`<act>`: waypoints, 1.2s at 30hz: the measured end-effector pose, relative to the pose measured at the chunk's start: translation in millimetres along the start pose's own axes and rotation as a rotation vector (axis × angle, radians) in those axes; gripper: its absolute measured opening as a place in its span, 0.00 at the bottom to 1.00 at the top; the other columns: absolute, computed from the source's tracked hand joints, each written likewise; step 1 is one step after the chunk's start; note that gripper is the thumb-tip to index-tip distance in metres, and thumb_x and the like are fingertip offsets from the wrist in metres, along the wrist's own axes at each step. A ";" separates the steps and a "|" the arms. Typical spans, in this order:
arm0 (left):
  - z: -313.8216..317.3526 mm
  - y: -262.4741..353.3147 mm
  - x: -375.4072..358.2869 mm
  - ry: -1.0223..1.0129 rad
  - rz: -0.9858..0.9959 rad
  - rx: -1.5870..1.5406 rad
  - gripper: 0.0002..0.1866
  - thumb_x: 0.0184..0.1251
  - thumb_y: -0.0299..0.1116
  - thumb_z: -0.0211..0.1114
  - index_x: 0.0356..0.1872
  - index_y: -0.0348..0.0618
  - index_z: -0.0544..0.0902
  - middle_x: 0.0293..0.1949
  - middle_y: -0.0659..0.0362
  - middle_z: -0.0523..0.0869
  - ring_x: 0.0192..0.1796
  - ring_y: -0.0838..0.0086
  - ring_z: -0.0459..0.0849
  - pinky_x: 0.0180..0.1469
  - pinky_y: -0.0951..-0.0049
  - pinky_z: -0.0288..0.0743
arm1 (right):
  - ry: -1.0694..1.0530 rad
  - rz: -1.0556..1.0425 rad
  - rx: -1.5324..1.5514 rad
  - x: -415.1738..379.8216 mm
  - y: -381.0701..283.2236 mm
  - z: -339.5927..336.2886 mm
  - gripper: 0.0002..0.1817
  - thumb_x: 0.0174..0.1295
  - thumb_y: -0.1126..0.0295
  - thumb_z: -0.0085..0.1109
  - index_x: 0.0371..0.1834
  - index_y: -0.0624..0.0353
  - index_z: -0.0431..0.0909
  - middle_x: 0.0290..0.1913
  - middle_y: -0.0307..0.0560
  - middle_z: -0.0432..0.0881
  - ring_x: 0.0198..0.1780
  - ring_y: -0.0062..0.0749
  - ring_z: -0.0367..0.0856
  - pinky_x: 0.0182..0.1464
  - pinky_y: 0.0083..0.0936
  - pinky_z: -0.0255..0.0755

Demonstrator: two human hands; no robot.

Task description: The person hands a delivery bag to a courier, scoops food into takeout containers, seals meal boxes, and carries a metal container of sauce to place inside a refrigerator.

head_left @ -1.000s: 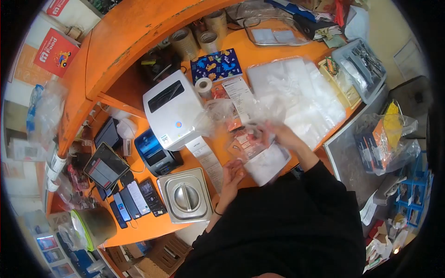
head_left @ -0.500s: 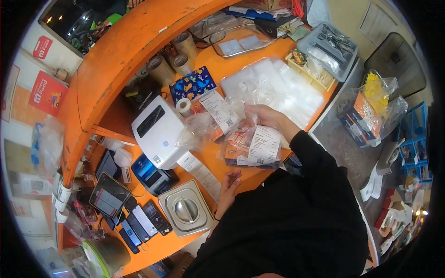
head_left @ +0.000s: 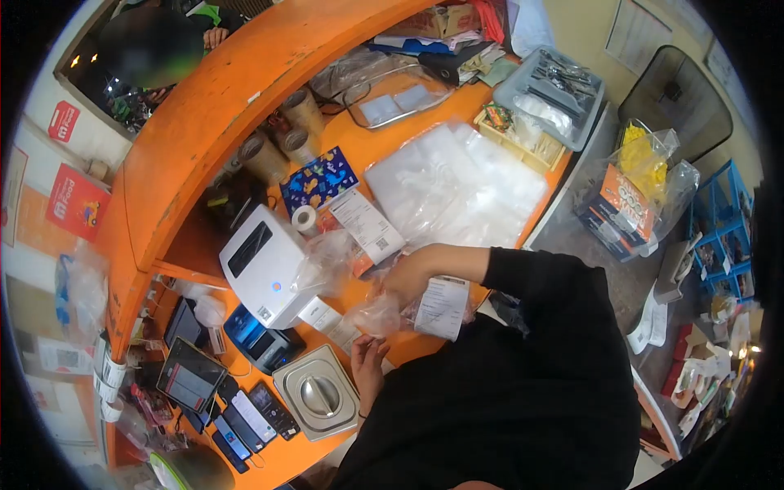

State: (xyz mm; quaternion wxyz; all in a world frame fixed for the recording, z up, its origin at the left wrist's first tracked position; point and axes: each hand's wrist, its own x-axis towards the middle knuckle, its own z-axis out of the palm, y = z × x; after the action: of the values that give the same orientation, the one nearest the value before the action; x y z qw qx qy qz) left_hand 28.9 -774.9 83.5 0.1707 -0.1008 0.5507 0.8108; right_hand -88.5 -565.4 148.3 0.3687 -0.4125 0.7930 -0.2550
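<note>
A clear plastic bag (head_left: 377, 314) with a packed item and a white printed receipt (head_left: 442, 307) lies at the orange counter's near edge. My right hand (head_left: 406, 276) reaches across the bag, its fingers hidden in or behind the plastic. My left hand (head_left: 369, 359) is at the bag's lower left edge, fingers bent together near the plastic; what they pinch, if anything, is too small to make out. Behind them another bagged package with a receipt (head_left: 369, 227) rests beside the white printer (head_left: 273, 265).
Flat clear bags (head_left: 457, 180) lie on the counter behind my hands. A steel lidded container (head_left: 317, 392), phones (head_left: 253, 415) and a tablet (head_left: 191, 373) stand at the left. A cutlery tray (head_left: 555, 94) is at the back right. Another person's hand (head_left: 215, 37) shows beyond the counter.
My right hand has moved left and down over the bag. My left hand has come up to the bag's edge. The camera view has shifted slightly, and a person now leans in beyond the counter.
</note>
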 end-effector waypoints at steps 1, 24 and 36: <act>2.0 3.0 -1.1 0.013 0.010 0.002 0.08 0.59 0.23 0.51 0.40 0.41 0.70 0.40 0.58 0.74 0.44 0.73 0.74 0.45 0.74 0.70 | -0.046 0.047 -0.031 8.0 2.6 -1.6 0.17 0.52 0.59 0.52 0.39 0.59 0.74 0.36 0.52 0.78 0.38 0.40 0.75 0.41 0.31 0.66; 12.9 5.5 7.6 0.008 -0.080 -0.065 0.20 0.59 0.23 0.51 0.51 0.48 0.57 0.45 0.51 0.70 0.43 0.66 0.75 0.45 0.68 0.71 | 0.292 -0.071 0.213 -1.1 40.0 13.2 0.25 0.47 0.48 0.56 0.31 0.62 0.78 0.30 0.55 0.79 0.32 0.40 0.76 0.35 0.32 0.67; 6.7 -3.3 14.3 0.035 0.006 -0.109 0.17 0.58 0.23 0.53 0.48 0.46 0.62 0.41 0.55 0.72 0.40 0.71 0.76 0.40 0.74 0.72 | 0.563 -0.064 0.170 -47.7 36.6 20.8 0.12 0.47 0.73 0.52 0.36 0.65 0.74 0.35 0.56 0.77 0.37 0.39 0.75 0.40 0.30 0.67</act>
State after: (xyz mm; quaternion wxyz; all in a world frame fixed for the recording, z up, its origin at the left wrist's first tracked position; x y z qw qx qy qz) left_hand 17.2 -765.2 78.1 0.1528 -0.1223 0.5088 0.8383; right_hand -70.5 -507.9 127.8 0.1592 -0.3182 0.8264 -0.4363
